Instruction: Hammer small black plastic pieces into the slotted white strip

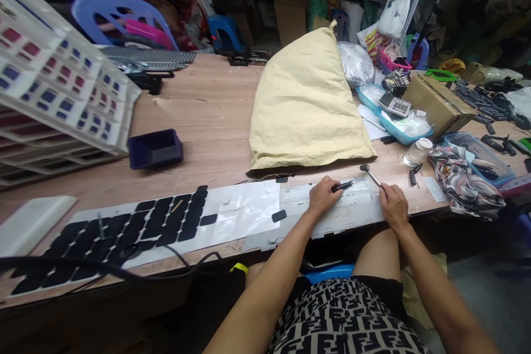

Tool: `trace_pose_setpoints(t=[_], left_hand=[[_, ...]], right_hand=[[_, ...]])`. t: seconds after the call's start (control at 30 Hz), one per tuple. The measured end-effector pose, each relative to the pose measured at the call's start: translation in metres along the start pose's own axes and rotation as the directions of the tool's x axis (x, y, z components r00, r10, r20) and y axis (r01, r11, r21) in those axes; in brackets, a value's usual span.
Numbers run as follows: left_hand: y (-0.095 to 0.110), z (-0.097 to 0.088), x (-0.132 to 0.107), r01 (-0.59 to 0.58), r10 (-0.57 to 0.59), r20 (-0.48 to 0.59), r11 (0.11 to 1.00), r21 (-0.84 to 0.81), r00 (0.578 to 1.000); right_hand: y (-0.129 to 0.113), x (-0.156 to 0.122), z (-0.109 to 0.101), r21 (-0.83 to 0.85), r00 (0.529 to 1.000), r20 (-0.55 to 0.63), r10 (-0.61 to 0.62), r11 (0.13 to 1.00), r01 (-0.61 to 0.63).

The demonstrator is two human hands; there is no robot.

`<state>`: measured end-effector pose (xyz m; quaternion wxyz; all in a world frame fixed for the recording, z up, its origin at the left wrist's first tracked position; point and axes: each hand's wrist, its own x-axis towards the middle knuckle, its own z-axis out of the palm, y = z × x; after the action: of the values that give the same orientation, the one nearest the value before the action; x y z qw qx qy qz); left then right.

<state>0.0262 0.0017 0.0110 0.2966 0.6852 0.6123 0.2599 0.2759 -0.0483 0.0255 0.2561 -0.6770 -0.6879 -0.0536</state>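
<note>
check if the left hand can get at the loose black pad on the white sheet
Probably yes. The black pad lies alone on the white sheet, close to the left hand, with nothing between them. But that hand pinches a small black piece, which might hamper a grasp.

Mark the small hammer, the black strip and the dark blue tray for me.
small hammer [373,177], head view, on its metal shaft.
black strip [342,186], head view, on its middle.
dark blue tray [155,159], head view, on its front wall.
</note>
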Motion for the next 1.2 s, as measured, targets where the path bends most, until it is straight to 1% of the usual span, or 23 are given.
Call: trace_pose_setpoints(t=[0.07, 0.13, 0.2, 0.27, 0.33, 0.37, 0.43, 0.5, 0.57, 0.6, 0.63, 0.67, 0.73, 0.77, 0.8, 0.83, 0.87, 0.9, 0.93, 1.0, 1.07, 1.13, 1.2], left_hand=[[-0.001, -0.003, -0.005, -0.050, 0.049, -0.009, 0.998, -0.025, 0.999], [-0.004, -0.007, -0.023, -0.150, 0.150, -0.004, 0.987, -0.061, 0.989], [-0.009, -0.010, -0.055, -0.280, 0.284, 0.040, 0.956, -0.094, 0.958], [-0.017, -0.009, -0.096, -0.389, 0.399, 0.124, 0.916, -0.099, 0.908], [-0.028, -0.004, -0.136, -0.442, 0.442, 0.219, 0.896, -0.054, 0.870], [-0.033, 0.001, -0.152, -0.437, 0.429, 0.261, 0.899, -0.031, 0.865], [-0.044, 0.012, -0.173, -0.378, 0.350, 0.323, 0.926, 0.026, 0.879], [-0.052, 0.022, -0.179, -0.262, 0.204, 0.368, 0.958, 0.115, 0.907], [-0.053, 0.026, -0.177, -0.128, 0.022, 0.409, 0.964, 0.234, 0.912], [-0.050, 0.026, -0.175, -0.081, -0.047, 0.431, 0.958, 0.274, 0.901], [-0.045, 0.023, -0.173, -0.058, -0.081, 0.458, 0.958, 0.282, 0.885], [-0.039, 0.019, -0.170, -0.061, -0.073, 0.486, 0.966, 0.253, 0.871], [-0.023, 0.006, -0.158, -0.111, 0.042, 0.504, 0.988, 0.108, 0.863], [-0.015, -0.001, -0.148, -0.136, 0.107, 0.472, 0.990, 0.028, 0.875], [-0.008, -0.008, -0.134, -0.148, 0.146, 0.413, 0.989, -0.027, 0.899], [-0.003, -0.015, -0.116, -0.149, 0.157, 0.330, 0.988, -0.049, 0.931], [0.001, -0.021, -0.095, -0.125, 0.128, 0.236, 0.992, -0.028, 0.963], [0.004, -0.026, -0.072, -0.082, 0.077, 0.136, 0.996, 0.033, 0.988], [0.004, -0.030, -0.047, -0.043, 0.038, 0.055, 0.994, 0.100, 0.998], [0.002, -0.037, -0.002, 0.034, -0.024, -0.050, 0.977, 0.210, 0.998], [-0.001, -0.041, 0.034, 0.093, -0.064, -0.108, 0.954, 0.284, 0.992], [-0.003, -0.043, 0.057, 0.119, -0.073, -0.154, 0.941, 0.318, 0.985], [-0.003, -0.041, 0.070, 0.110, -0.048, -0.195, 0.939, 0.325, 0.980]], right_hand=[[0.016, 0.008, 0.002, -0.156, 1.000, -0.001, 0.025, 0.988, -0.024], [0.026, 0.011, 0.005, -0.248, 0.999, 0.003, 0.047, 0.968, -0.045], [0.031, 0.010, 0.009, -0.283, 0.998, -0.007, 0.060, 0.957, -0.059], [0.031, 0.008, 0.013, -0.287, 0.998, -0.018, 0.059, 0.956, -0.061], [0.031, 0.006, 0.015, -0.283, 0.998, -0.021, 0.055, 0.957, -0.059], [0.031, 0.006, 0.016, -0.284, 0.998, -0.020, 0.053, 0.957, -0.057], [0.032, 0.005, 0.017, -0.292, 0.998, -0.028, 0.049, 0.955, -0.055], [0.032, 0.005, 0.018, -0.307, 0.998, -0.046, 0.045, 0.950, -0.057], [0.033, 0.004, 0.019, -0.318, 0.997, -0.061, 0.040, 0.946, -0.058], [0.033, 0.004, 0.019, -0.320, 0.997, -0.064, 0.037, 0.946, -0.056], [0.033, 0.004, 0.019, -0.320, 0.997, -0.064, 0.035, 0.946, -0.054], [0.032, 0.004, 0.019, -0.319, 0.997, -0.063, 0.034, 0.946, -0.052], [0.031, 0.003, 0.019, -0.321, 0.998, -0.061, 0.035, 0.946, -0.053], [0.031, 0.003, 0.019, -0.322, 0.997, -0.061, 0.038, 0.945, -0.056], [0.030, 0.003, 0.019, -0.324, 0.997, -0.061, 0.041, 0.944, -0.058], [0.030, 0.003, 0.019, -0.325, 0.997, -0.060, 0.043, 0.944, -0.060], [0.029, 0.004, 0.018, -0.323, 0.997, -0.059, 0.045, 0.944, -0.061], [0.029, 0.004, 0.018, -0.320, 0.997, -0.056, 0.045, 0.945, -0.061], [0.029, 0.004, 0.017, -0.317, 0.998, -0.054, 0.046, 0.947, -0.060], [0.028, 0.004, 0.016, -0.310, 0.998, -0.050, 0.047, 0.949, -0.060], [0.028, 0.004, 0.016, -0.308, 0.998, -0.049, 0.048, 0.949, -0.060], [0.027, 0.003, 0.016, -0.310, 0.998, -0.051, 0.048, 0.949, -0.061], [0.027, 0.003, 0.016, -0.311, 0.997, -0.057, 0.043, 0.949, -0.058]])
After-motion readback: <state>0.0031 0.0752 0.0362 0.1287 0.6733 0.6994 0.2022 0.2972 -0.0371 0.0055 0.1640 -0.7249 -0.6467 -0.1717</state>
